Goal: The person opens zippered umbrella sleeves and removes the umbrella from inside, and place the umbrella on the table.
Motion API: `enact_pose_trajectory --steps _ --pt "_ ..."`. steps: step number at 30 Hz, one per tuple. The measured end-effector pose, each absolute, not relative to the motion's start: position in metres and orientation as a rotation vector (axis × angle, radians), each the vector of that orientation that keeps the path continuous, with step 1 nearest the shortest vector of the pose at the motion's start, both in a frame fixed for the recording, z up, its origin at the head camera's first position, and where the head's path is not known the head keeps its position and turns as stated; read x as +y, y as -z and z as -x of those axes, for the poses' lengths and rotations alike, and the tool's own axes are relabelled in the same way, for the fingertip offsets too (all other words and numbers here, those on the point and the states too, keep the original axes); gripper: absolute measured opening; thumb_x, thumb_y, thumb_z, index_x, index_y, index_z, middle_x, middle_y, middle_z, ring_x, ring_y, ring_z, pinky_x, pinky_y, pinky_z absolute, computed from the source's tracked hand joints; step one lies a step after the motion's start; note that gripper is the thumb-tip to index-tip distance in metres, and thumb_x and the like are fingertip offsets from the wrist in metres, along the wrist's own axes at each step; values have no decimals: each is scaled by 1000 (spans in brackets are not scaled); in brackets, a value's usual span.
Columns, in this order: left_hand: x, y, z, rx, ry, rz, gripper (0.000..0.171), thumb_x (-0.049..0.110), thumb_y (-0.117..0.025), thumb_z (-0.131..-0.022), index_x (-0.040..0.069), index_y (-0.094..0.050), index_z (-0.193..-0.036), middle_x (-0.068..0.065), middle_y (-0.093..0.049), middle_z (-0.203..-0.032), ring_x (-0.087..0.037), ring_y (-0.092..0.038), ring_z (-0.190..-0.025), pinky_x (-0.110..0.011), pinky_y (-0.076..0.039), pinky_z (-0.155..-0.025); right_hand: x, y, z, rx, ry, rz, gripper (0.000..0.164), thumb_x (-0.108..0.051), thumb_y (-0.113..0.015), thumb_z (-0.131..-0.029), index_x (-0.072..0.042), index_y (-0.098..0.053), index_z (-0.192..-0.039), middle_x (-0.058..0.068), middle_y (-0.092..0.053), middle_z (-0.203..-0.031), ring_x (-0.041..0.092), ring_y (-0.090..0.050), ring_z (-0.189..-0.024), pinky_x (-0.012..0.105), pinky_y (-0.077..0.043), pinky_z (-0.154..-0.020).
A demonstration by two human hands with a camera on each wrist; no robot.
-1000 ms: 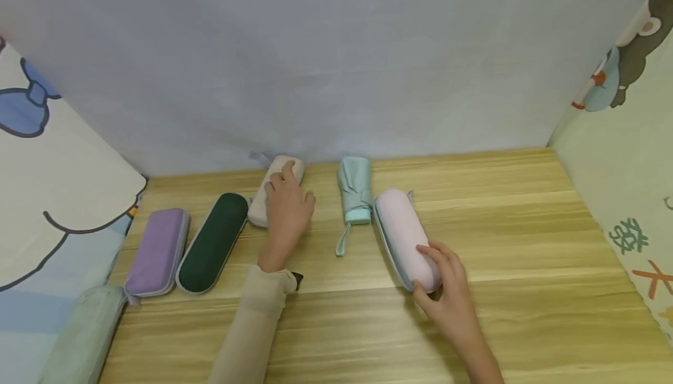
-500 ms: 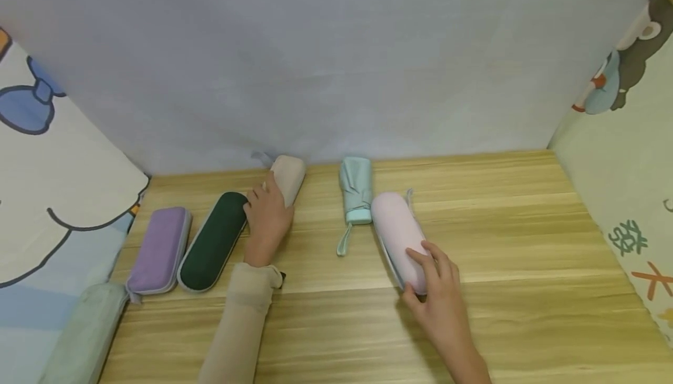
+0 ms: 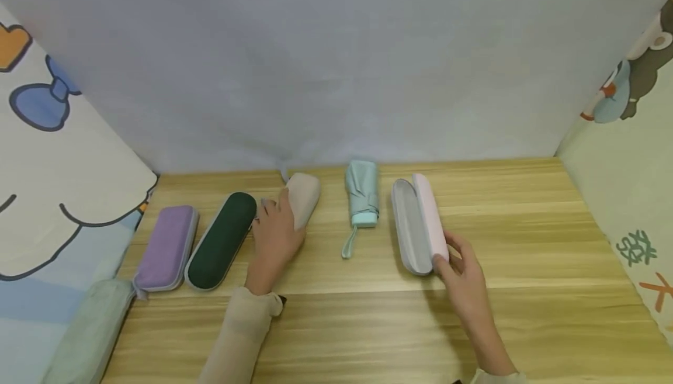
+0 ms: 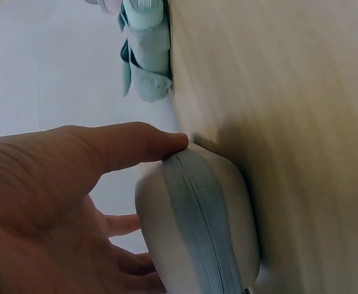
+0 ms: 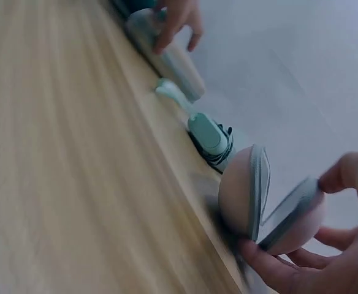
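My left hand [image 3: 276, 235] grips a beige zippered case [image 3: 305, 197] near the back of the table. In the left wrist view its thumb presses on the end of the grey zip band [image 4: 200, 211], while the fingers lie along the case's other side, partly hidden. To the right, my right hand [image 3: 465, 287] holds the near end of a pale pink glasses case [image 3: 432, 211], which gapes and shows a light grey inside. The right wrist view has the two pink halves [image 5: 236, 191] parted in a V. Between the hands lies a folded mint umbrella [image 3: 363, 188].
Left of my left hand lie a dark green case [image 3: 223, 241] and a purple zippered case [image 3: 164, 249]. A pale green case [image 3: 86, 334] sits at the table's left edge. A grey cloth [image 3: 336, 68] hangs behind the wooden table [image 3: 357, 331].
The pink case has turned in my right hand and its lid has parted from its base. My left hand shifted from the beige case's top to its left side; the case moved slightly nearer and right.
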State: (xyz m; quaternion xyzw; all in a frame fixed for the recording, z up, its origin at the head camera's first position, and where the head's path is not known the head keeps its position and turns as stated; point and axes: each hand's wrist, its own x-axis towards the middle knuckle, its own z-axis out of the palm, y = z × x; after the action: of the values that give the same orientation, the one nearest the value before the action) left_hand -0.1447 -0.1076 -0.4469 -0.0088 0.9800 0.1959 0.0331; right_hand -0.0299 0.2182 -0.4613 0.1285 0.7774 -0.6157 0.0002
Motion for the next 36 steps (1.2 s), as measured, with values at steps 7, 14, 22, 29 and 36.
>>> enact_pose_trajectory --steps 7,14,22,29,36 --pt "-113 450 114 3004 -610 -60 87 21 -77 -90 4 -29 -161 -34 -50 -141 -53 -47 -132 -68 -44 -103 221 465 46 2156 2262 -548 52 -20 -41 -112 -6 -30 -161 13 -40 -159 15 -56 -126 25 -60 -91" --pt "-118 445 89 2996 -577 -149 87 18 -83 -86 3 -35 -157 -32 -53 -141 -52 -51 -131 -67 -46 -101 221 466 66 2191 2262 -589 53 -15 -41 -111 -4 -30 -161 16 -39 -159 13 -56 -125 22 -60 -90" --pt "-131 451 60 3064 -433 -431 92 19 -91 -79 4 -40 -153 -27 -57 -134 -47 -56 -122 -63 -51 -91 220 467 72 2182 2286 -572 54 -12 -45 -109 1 -30 -159 17 -38 -161 18 -55 -129 17 -56 -94" --pt "-137 451 44 2997 -458 -608 100 26 -95 -76 7 -38 -156 -22 -56 -139 -42 -55 -126 -58 -51 -90 220 468 64 2191 2310 -637 57 1 -50 -103 3 -32 -157 19 -42 -158 7 -54 -123 10 -51 -96" --pt "-122 447 21 2928 -492 -567 88 40 -82 -90 6 -36 -157 -24 -55 -132 -39 -57 -117 -51 -54 -87 215 472 46 2232 2350 -743 46 4 -48 -103 2 -43 -148 7 -51 -140 9 -58 -113 13 -55 -91"
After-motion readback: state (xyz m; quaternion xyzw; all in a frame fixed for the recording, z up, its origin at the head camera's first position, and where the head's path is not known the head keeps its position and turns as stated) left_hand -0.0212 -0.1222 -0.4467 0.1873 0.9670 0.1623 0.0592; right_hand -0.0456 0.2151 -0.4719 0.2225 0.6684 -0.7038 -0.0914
